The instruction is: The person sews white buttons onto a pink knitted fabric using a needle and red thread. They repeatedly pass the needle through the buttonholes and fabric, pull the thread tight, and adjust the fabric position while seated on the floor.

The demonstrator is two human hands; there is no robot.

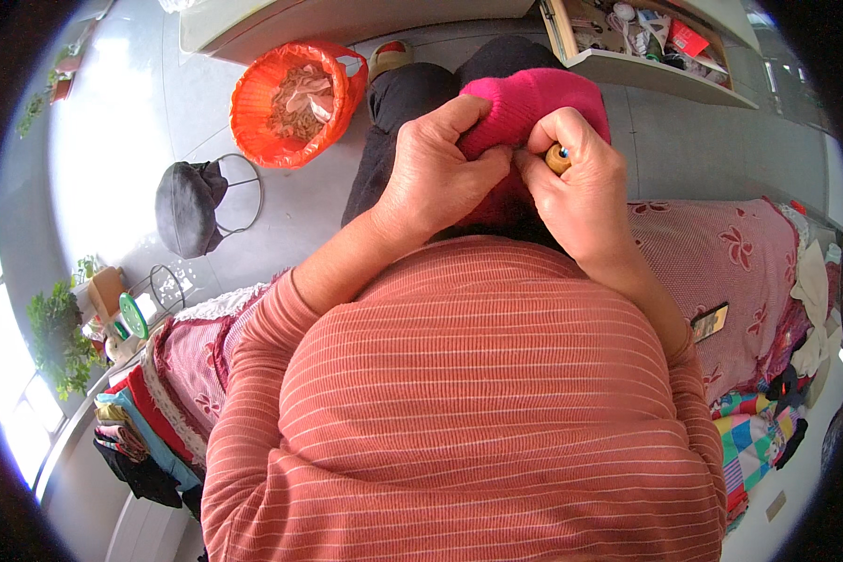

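A bright pink ribbed knit item (534, 98) lies over my knees. My left hand (441, 168) pinches its near edge between thumb and fingers. Close beside it, my right hand (577, 179) has a small tool with a round wooden handle (558, 159) in its curled fingers, the handle's end showing with a bit of blue at it. Thumb and forefinger of the right hand meet at the knit's edge; the tool's tip is hidden there. The fingertips of both hands almost touch.
An orange bag-lined bin (242, 116) with scraps stands on the floor at the upper left, near a stool with a dark cover (186, 209). An open drawer (664, 74) of odds and ends is at the upper right. A phone (710, 322) lies on the patterned sofa cover (730, 246).
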